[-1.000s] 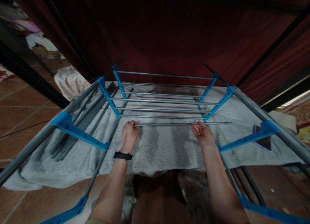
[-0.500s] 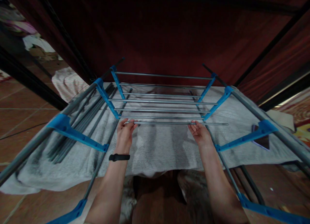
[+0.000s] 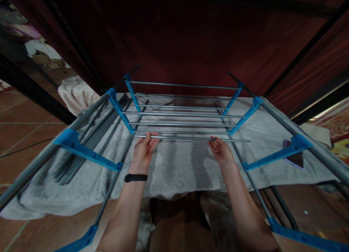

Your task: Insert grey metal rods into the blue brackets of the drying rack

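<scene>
A thin grey metal rod [image 3: 185, 138] lies across both my hands, roughly level. My left hand [image 3: 144, 147] pinches it near its left end, and my right hand [image 3: 220, 148] pinches it farther right, with the rod's right end sticking out past the frame's side. Just beyond it stands a rack frame with blue plastic brackets [image 3: 121, 110] and several metal crossbars [image 3: 182, 114] fitted between them. Nearer blue brackets on the left [image 3: 89, 154] and right [image 3: 275, 157] have no crossbar between them. A black band is on my left wrist.
Several loose grey rods [image 3: 84, 150] lie at the left on a grey blanket [image 3: 174, 172]. A dark flat object with a light edge [image 3: 294, 155] rests at the right. Thick side tubes [image 3: 289, 124] flank the work. Dark red cloth [image 3: 180, 44] hangs behind.
The rod has shifted slightly left, its left end now showing beyond my left hand. My left hand has moved a little right along it; my right hand slightly left.
</scene>
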`<action>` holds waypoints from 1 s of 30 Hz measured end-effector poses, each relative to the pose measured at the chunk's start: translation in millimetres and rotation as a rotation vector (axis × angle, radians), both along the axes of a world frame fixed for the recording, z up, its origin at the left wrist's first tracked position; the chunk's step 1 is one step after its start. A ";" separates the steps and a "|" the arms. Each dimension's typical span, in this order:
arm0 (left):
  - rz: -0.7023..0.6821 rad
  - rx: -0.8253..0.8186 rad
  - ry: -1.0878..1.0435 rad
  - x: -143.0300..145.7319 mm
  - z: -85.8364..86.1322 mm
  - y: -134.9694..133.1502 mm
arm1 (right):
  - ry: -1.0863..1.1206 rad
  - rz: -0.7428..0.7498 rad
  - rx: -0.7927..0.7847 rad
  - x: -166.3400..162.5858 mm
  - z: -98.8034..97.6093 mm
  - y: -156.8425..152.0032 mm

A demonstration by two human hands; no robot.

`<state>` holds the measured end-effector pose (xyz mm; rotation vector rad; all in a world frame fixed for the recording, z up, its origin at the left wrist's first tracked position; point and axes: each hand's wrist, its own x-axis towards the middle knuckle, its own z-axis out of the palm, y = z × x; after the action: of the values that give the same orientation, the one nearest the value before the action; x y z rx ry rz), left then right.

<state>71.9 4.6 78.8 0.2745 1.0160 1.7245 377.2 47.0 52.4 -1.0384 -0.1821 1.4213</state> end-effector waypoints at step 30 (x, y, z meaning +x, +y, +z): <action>-0.055 0.067 0.173 23.7 4.2 -0.9 | 0.028 0.024 -0.034 -6.6 -11.1 -2.5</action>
<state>95.6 3.7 83.0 0.4976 1.0664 1.7087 370.5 44.5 41.3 -1.0466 -0.1516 1.4642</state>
